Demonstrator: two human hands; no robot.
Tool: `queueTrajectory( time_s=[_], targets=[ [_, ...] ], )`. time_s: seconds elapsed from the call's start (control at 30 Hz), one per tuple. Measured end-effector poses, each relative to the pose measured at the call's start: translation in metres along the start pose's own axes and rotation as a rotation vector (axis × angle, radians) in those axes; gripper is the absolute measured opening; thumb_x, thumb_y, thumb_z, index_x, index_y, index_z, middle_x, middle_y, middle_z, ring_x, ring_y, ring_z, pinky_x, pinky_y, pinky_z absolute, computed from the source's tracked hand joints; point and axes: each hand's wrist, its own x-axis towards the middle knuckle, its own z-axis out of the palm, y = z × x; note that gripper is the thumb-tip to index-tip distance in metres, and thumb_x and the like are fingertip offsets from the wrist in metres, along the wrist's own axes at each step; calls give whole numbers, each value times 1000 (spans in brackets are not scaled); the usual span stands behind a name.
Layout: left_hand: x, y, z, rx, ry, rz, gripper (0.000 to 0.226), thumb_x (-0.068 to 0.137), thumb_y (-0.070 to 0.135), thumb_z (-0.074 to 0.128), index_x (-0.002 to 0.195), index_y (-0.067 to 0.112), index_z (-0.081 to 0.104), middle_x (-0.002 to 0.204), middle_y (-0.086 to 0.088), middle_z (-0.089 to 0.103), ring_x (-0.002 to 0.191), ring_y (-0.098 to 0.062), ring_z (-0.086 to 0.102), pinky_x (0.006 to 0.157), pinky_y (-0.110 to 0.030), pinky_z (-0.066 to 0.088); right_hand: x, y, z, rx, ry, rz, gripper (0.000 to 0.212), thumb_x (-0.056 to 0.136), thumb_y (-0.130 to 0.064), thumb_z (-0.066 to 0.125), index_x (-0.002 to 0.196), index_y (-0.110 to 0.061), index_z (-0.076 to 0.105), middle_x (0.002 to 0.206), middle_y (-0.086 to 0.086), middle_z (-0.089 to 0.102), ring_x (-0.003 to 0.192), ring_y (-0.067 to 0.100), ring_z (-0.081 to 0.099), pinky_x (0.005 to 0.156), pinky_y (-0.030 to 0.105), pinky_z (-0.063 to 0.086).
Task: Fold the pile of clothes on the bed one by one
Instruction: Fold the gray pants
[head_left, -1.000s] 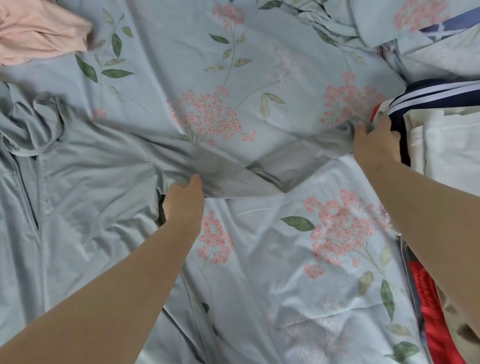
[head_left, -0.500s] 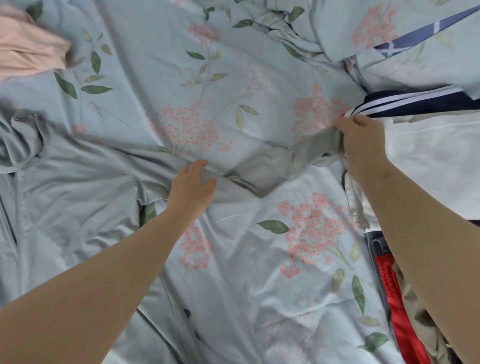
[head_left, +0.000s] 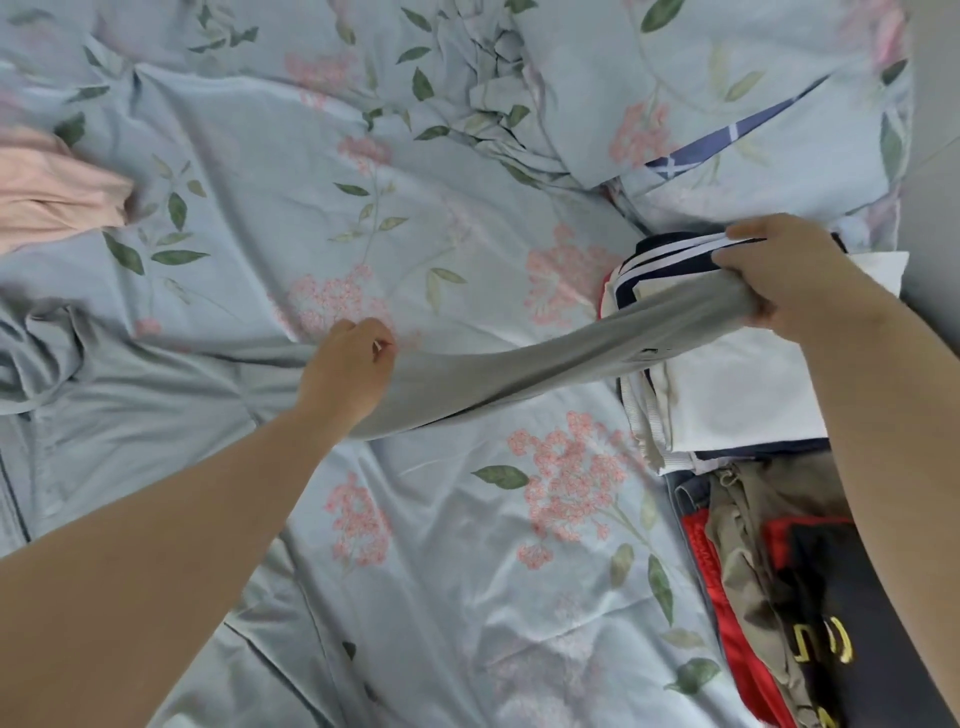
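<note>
A pale grey-blue zip jacket (head_left: 130, 415) lies spread on the left of the bed, its hood bunched at the far left. Its long sleeve (head_left: 545, 364) is stretched out to the right, lifted off the sheet. My left hand (head_left: 348, 374) grips the sleeve near the shoulder. My right hand (head_left: 779, 275) pinches the cuff end above a stack of clothes.
A stack of folded clothes (head_left: 737, 395) with a white top and navy striped piece lies at the right. Below it are khaki, red and dark garments (head_left: 779, 597). A pink garment (head_left: 52, 197) sits at the upper left. The floral bedsheet (head_left: 467, 571) covers the bed.
Both hands have raised the sleeve off the sheet and pulled it taut. My right hand moved right and up with the cuff; my left hand closed on the sleeve.
</note>
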Motion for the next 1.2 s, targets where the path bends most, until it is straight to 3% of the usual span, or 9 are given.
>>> queueTrajectory(
  time_s=[0.2, 0.3, 0.43, 0.53, 0.67, 0.77, 0.93, 1.07, 1.2],
  targets=[
    [-12, -5, 18, -54, -61, 22, 26, 96, 19, 46, 121, 17, 54, 104, -7, 51, 86, -21, 50, 74, -31, 38, -7, 19, 9, 415, 56, -52, 26, 88, 0, 51, 74, -18, 64, 63, -4, 61, 64, 13, 56, 58, 20, 46],
    [-17, -10, 24, -123, -88, 1, 28, 95, 18, 47, 123, 17, 52, 110, -5, 53, 95, -18, 49, 78, -30, 38, -6, 31, 13, 458, 82, -62, 21, 84, 0, 56, 96, -17, 63, 90, 5, 58, 79, 20, 56, 67, 30, 49],
    [-21, -15, 31, -120, -155, -25, 31, 95, 21, 48, 126, 20, 50, 116, -2, 52, 96, -16, 49, 84, -32, 41, -4, 49, 21, 196, -52, 7, 77, 85, -3, 64, 146, -25, 25, 137, 6, 43, 108, 24, 52, 77, 38, 51],
    [-22, -18, 36, -136, -173, -53, 32, 94, 24, 51, 125, 21, 50, 112, 2, 51, 97, -17, 50, 87, -32, 40, -7, 60, 26, 34, -73, -98, 90, 84, -5, 65, 150, -31, 10, 148, 5, 31, 118, 23, 44, 87, 40, 46],
    [-23, -24, 36, -156, -177, -65, 32, 93, 24, 52, 125, 23, 49, 109, 5, 51, 98, -18, 52, 82, -29, 38, -10, 57, 19, 244, 27, -330, 84, 81, -19, 61, 149, -35, 14, 145, -1, 40, 131, 8, 41, 105, 30, 40],
    [-23, -29, 35, -136, -170, -57, 28, 93, 22, 52, 121, 20, 50, 110, -1, 55, 96, -21, 54, 80, -31, 41, -9, 63, 12, 90, 86, -363, 76, 85, -9, 55, 148, -35, 22, 139, -6, 46, 126, 6, 45, 101, 25, 42],
    [-29, -31, 36, -141, -202, -118, 36, 93, 24, 52, 129, 22, 47, 116, 0, 50, 103, -21, 53, 85, -31, 41, -6, 84, 15, 88, 149, -227, 55, 83, 6, 39, 126, -24, 54, 83, -7, 57, 70, 7, 48, 63, 17, 40],
    [-33, -22, 42, -71, -306, -215, 26, 96, 24, 49, 120, 18, 55, 115, -4, 57, 107, -27, 56, 84, -32, 44, -3, 81, 20, 141, 201, -92, 46, 81, 6, 37, 114, -21, 54, 79, -7, 47, 67, 6, 43, 57, 19, 37],
    [-44, -8, 51, -569, -426, -687, 14, 96, 24, 47, 90, 15, 56, 84, -3, 59, 68, -16, 57, 60, -25, 41, -2, 57, 24, 264, 140, -3, 42, 79, 8, 33, 102, -20, 53, 81, -3, 49, 71, 9, 46, 58, 21, 39]
  ],
)
